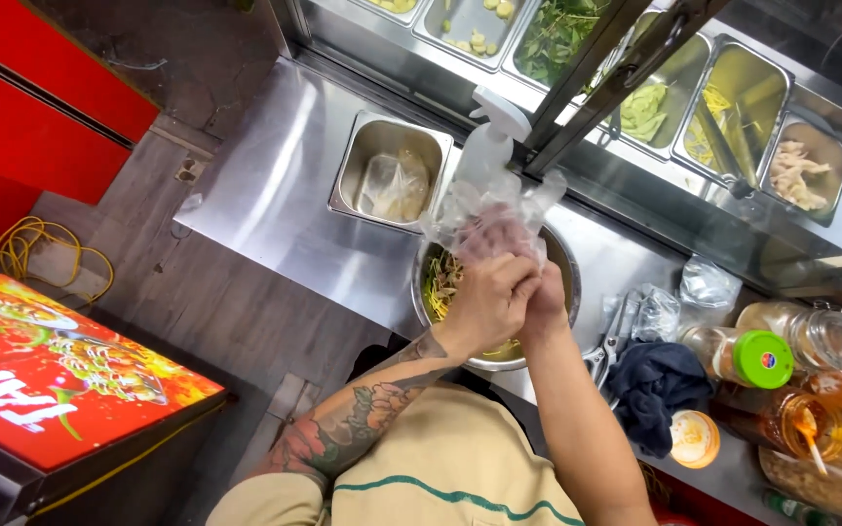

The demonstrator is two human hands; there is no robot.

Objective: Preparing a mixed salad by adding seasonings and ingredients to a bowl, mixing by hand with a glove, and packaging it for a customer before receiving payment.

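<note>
View from my head, looking down on a stainless steel counter (275, 195). My left hand (487, 300), on the tattooed forearm, was clenched around my right hand (538, 292) and gripped the thin clear plastic glove (499, 216) that was drawn partly over the right fingers, its loose crumpled end standing up above both hands. Whether my right hand was curled or flat inside the glove I cannot tell, since the left hand and the film hid it. Both hands hung directly over a round metal mixing bowl (562, 255) that sat on the counter near its front edge; the bowl held a yellow-green shredded salad (440, 282), visible at its left side.

Just behind the glove stood a white plastic spray bottle (491, 136). To its left, sunk in the counter, was a rectangular steel tray (382, 136) that held a crumpled clear plastic bag (394, 185). Along the back ran a row of steel inset pans under a glass guard: one with dark green herbs (557, 34), one with pale green leaves (643, 109), one with pale shredded meat (796, 173).

To the right of the bowl lay a dark blue cloth (657, 385), touching a jar with a green lid (741, 356) lying on its side. Near them stood glass jars of orange-brown sauce (791, 414). At lower left lay a red illuminated sign panel (51, 380), and a coil of yellow cable (36, 244) lay on the floor behind it.
</note>
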